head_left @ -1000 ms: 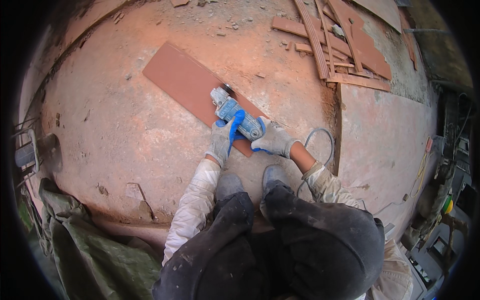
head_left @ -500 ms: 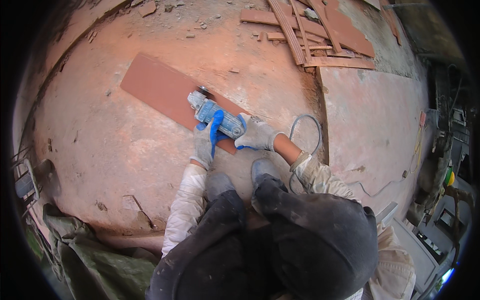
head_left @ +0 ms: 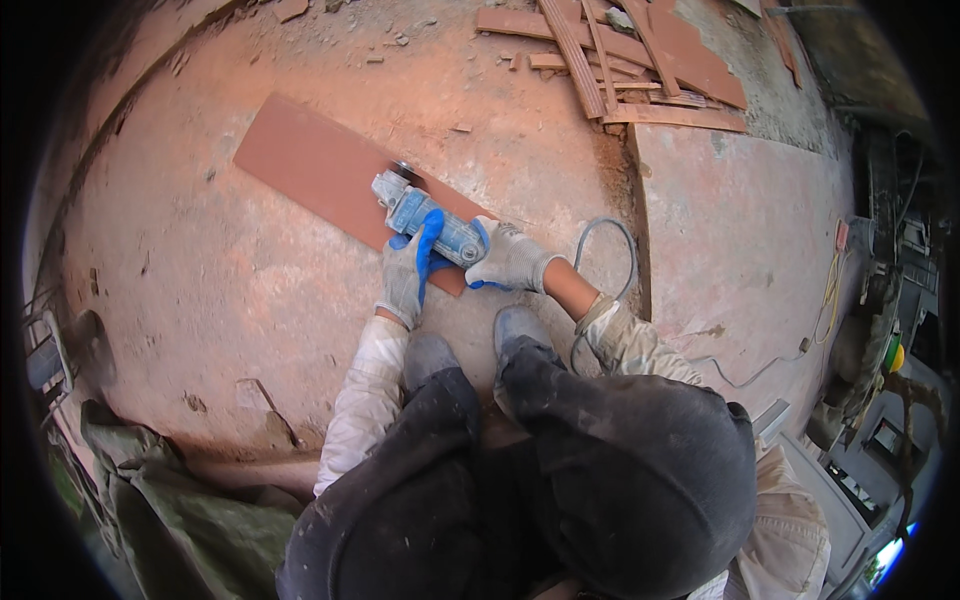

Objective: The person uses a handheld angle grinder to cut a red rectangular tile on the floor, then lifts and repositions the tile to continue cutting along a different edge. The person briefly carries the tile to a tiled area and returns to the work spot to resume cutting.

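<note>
A blue angle grinder with a pale metal head lies across a long reddish-brown tile. Its disc is at the tile's far long edge; whether it cuts into the tile I cannot tell. My left hand, in a grey and blue work glove, grips the grinder's body from the near left side. My right hand, gloved alike, is wrapped round the rear end of the grinder. The tile lies flat on the dusty floor, its near end partly hidden under my hands.
A grey power cord loops past my right forearm and runs right over a pale slab. Cut tile strips are piled at the far right. A dark green tarp lies at the near left. My shoes are close behind the tile.
The whole scene has shifted slightly up and left in view. My hands keep their hold on the grinder, and its place on the tile looks almost the same.
</note>
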The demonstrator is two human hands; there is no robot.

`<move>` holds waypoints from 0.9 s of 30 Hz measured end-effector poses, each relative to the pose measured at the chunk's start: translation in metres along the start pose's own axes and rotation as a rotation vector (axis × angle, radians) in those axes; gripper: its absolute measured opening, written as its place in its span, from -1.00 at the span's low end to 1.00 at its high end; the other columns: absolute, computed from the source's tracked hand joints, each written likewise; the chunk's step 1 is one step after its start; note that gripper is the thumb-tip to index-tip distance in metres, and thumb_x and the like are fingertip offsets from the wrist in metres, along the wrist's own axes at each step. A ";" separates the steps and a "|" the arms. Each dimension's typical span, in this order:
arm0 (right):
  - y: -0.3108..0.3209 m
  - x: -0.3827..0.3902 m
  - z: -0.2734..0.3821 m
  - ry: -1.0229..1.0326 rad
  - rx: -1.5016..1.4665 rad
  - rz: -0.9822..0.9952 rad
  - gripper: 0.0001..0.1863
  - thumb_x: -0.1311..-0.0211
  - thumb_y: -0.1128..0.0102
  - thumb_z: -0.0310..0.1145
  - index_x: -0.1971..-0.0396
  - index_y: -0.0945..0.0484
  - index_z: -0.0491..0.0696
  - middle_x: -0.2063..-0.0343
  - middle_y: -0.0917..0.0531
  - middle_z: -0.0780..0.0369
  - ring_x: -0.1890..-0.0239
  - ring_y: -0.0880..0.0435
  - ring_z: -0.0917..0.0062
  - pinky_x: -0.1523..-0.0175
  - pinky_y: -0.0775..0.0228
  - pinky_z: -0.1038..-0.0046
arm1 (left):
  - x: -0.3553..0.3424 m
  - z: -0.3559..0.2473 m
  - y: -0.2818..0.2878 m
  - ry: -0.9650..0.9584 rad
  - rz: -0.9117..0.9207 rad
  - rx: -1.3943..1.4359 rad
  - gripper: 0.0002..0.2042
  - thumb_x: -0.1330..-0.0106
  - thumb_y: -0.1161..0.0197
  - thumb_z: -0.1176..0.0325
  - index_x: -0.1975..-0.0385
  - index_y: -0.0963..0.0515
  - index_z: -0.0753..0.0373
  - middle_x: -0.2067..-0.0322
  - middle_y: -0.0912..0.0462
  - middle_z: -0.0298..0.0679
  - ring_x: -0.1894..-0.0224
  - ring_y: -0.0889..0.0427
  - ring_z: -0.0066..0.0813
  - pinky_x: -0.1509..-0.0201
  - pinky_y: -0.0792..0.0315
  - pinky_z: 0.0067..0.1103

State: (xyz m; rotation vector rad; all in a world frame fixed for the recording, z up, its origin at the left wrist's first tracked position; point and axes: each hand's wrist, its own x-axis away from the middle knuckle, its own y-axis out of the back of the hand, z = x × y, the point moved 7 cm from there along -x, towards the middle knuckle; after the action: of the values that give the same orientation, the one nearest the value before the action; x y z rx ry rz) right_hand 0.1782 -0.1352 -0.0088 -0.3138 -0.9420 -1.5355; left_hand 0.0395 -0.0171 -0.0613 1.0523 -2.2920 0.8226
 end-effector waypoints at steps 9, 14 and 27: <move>0.001 0.002 -0.003 -0.013 -0.017 0.004 -0.17 0.13 -0.57 -0.08 -0.15 -0.56 -0.26 0.03 -0.75 -0.23 -0.11 -0.77 -0.03 -0.21 -0.60 0.16 | -0.002 0.009 0.000 0.076 0.005 0.056 -0.53 -0.56 -0.48 0.19 -0.25 -0.62 0.42 -0.09 -0.78 -0.08 -0.08 -0.84 -0.23 -0.13 -0.81 -0.37; 0.001 0.004 -0.006 -0.022 -0.011 -0.044 -0.22 0.12 -0.60 -0.10 -0.12 -0.58 -0.20 0.09 -0.77 -0.16 -0.03 -0.80 0.02 -0.15 -0.63 0.17 | 0.000 0.009 -0.003 0.097 0.010 0.046 -0.52 -0.56 -0.48 0.17 -0.24 -0.62 0.44 -0.07 -0.79 -0.04 -0.06 -0.86 -0.20 -0.11 -0.84 -0.34; -0.003 0.010 -0.013 0.003 -0.020 -0.061 -0.27 0.09 -0.61 -0.13 -0.09 -0.59 -0.20 0.16 -0.78 -0.12 0.06 -0.82 0.07 -0.06 -0.66 0.18 | 0.014 0.004 -0.011 0.065 0.020 0.012 -0.49 -0.55 -0.48 0.11 -0.22 -0.64 0.46 -0.10 -0.79 -0.06 -0.09 -0.84 -0.29 -0.17 -0.78 -0.42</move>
State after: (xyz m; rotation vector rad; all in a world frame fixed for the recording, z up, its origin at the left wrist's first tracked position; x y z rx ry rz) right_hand 0.1772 -0.1514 -0.0109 -0.2991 -0.9416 -1.6011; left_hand 0.0397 -0.0323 -0.0517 0.9947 -2.2489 0.8667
